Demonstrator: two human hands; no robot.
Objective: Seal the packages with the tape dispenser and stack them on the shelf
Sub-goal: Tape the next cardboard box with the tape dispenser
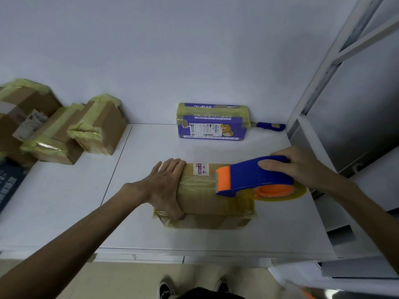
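A brown cardboard package wrapped in clear yellowish tape lies on the white table, just in front of me. My left hand rests flat on its left end, fingers spread over the top and thumb on the near side. My right hand grips the blue and orange tape dispenser, whose orange front end sits on the package's right top. The tape roll sticks out past the box's right edge.
A purple printed package stands against the back wall, with a blue-handled tool beside it. Several taped brown boxes pile up at the far left. A white metal shelf frame rises on the right.
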